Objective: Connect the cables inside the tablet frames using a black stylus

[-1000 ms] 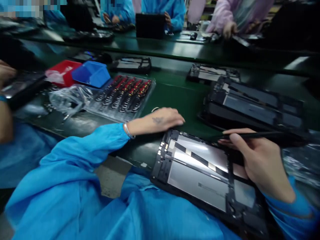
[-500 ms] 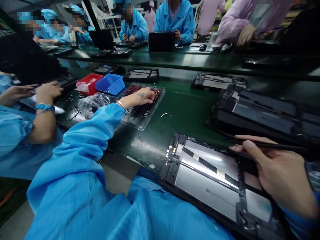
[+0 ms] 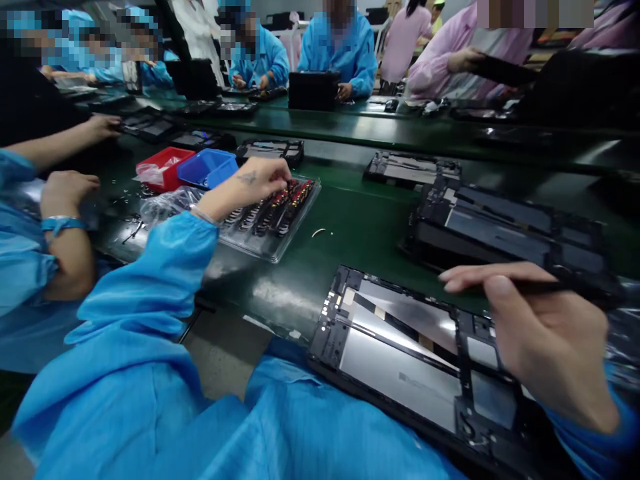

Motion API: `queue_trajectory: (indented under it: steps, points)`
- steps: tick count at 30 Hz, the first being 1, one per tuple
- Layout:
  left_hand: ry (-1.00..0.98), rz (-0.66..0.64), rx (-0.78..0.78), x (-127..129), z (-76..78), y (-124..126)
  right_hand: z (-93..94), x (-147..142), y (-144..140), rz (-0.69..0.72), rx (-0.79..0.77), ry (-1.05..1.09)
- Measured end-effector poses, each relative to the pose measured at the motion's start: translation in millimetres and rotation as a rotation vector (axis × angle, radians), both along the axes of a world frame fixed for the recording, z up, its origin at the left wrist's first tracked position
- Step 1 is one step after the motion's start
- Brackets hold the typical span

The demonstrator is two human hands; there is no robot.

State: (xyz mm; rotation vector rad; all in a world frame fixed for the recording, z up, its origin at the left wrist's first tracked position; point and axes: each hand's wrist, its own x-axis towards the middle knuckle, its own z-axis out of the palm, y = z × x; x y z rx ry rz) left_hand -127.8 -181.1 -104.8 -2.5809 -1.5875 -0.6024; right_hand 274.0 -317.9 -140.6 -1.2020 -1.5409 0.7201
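Observation:
An opened tablet frame (image 3: 400,360) with a silvery inner panel lies at the near edge of the green bench, partly over my lap. My right hand (image 3: 545,333) rests over its right end, gripping a thin black stylus-like tool (image 3: 560,288) that points left. My left hand (image 3: 253,183) reaches out over a clear plastic tray (image 3: 280,217) of small red-and-black parts, fingers curled down on the tray's far rows. Whether it holds a part is hidden.
A stack of dark tablet frames (image 3: 505,227) sits right of centre, more frames (image 3: 410,167) behind. Red bin (image 3: 165,167), blue bin (image 3: 207,167) and a crumpled plastic bag (image 3: 165,203) lie left of the tray. A neighbour's arms (image 3: 65,227) work at left; other people sit across the bench.
My left hand left the tablet's top corner and went out to the parts tray, shifting slightly left on it. My right hand stays over the tablet with the tool.

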Motion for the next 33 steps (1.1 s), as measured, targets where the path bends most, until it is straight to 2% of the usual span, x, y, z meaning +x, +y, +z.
queue_trajectory:
  steps: [3, 4, 6, 9, 12, 15, 22, 30, 33]
  points:
    - [0.068, -0.081, 0.193, 40.1, 22.1, -42.2, 5.6, -32.7, 5.6, 0.359, -0.401, 0.341]
    - [0.099, -0.138, 0.281, 59.2, 23.6, -58.8, 4.5, -43.4, 8.8, 0.447, -0.537, 0.413]
    - [0.173, -0.307, 0.484, 96.7, 17.2, -90.9, -0.1, -60.5, 15.1, 0.558, -0.661, 0.540]
    - [0.332, -0.653, 0.757, 133.1, -5.1, -122.1, -5.7, -70.7, 19.3, 0.556, -0.674, 0.636]
    - [0.354, -0.821, 0.838, 143.3, -23.6, -127.3, -5.7, -66.1, 17.2, 0.442, -0.643, 0.622]
    - [0.315, -0.845, 0.813, 143.5, -29.7, -121.4, -4.1, -58.1, 14.1, 0.417, -0.618, 0.582]
    - [0.286, -0.773, 0.798, 144.3, -29.8, -120.3, -6.7, -54.1, 10.7, 0.462, -0.684, 0.571]
    - [0.354, -0.863, 0.781, 146.1, -28.0, -125.7, -6.8, -56.7, 9.6, 0.413, -0.584, 0.536]
    - [0.240, -0.894, 0.716, 146.7, -27.8, -122.1, -6.6, -57.5, 10.7, 0.361, -0.501, 0.475]
